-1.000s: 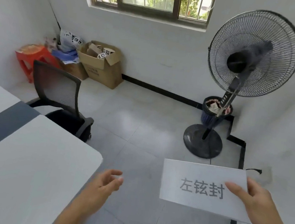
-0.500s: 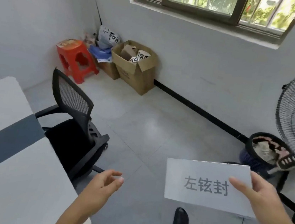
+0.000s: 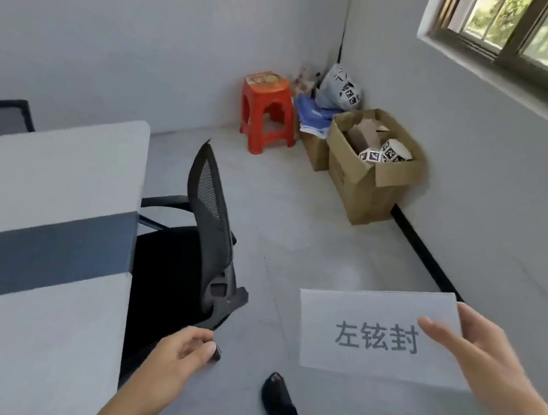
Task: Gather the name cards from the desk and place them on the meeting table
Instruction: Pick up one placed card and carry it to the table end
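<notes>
- I see a white name card [image 3: 378,334] held in the air at the near right, above the grey floor and clear of the table.
- The card's long axis runs left to right, tilted a little so its right end sits slightly farther away. Its printed face is turned up toward me, and the three grey characters read upright, left to right.
- My right hand [image 3: 488,364] grasps the card by its right edge, thumb lying across the printed face and fingers behind it.
- My left hand [image 3: 178,357] is loosely curled and holds nothing. It hangs near the table's right edge, just below the lower end of a black mesh office chair [image 3: 207,233].
- The white table [image 3: 24,349], with a dark grey band across it, fills the near left.
- The chair stands tucked against the table's right side, its back seen edge-on.
- In the far corner stand a red plastic stool [image 3: 267,113] and an open cardboard box [image 3: 370,171], well apart from the card.
- Since half a second ago the view has swung left: the standing fan has gone from sight, the stool and box now lie to the centre-right, and the chair is nearer. The card keeps the same grip and orientation.
</notes>
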`<state>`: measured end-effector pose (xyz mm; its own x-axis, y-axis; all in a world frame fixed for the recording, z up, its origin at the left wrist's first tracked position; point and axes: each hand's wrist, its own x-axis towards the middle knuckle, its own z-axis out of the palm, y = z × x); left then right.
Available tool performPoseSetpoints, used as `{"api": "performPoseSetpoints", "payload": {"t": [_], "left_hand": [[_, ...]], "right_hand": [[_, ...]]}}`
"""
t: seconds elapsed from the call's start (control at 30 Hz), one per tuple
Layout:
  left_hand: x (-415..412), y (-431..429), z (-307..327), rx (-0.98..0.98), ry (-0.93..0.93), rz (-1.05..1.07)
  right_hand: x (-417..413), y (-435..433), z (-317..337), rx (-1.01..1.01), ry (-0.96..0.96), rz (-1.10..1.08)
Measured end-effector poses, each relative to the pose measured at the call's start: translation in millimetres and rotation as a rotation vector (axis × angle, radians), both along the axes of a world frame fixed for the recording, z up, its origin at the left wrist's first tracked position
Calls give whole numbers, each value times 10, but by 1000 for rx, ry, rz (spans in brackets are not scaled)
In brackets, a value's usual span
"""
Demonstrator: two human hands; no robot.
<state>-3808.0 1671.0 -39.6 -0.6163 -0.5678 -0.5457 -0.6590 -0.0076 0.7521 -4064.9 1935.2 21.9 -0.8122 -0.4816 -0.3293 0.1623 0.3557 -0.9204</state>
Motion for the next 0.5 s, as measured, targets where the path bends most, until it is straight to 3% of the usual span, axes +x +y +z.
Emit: {"api": "performPoseSetpoints", "payload": {"t": [0.33, 0.5], "left_hand": [[-1232, -1301, 285, -46, 63, 188], [-1398, -1732, 234, -45, 24, 438]], "right_hand": [[-1526, -1852, 348, -22, -5, 219], [-2208, -2822, 273, 8, -56, 477]]}}
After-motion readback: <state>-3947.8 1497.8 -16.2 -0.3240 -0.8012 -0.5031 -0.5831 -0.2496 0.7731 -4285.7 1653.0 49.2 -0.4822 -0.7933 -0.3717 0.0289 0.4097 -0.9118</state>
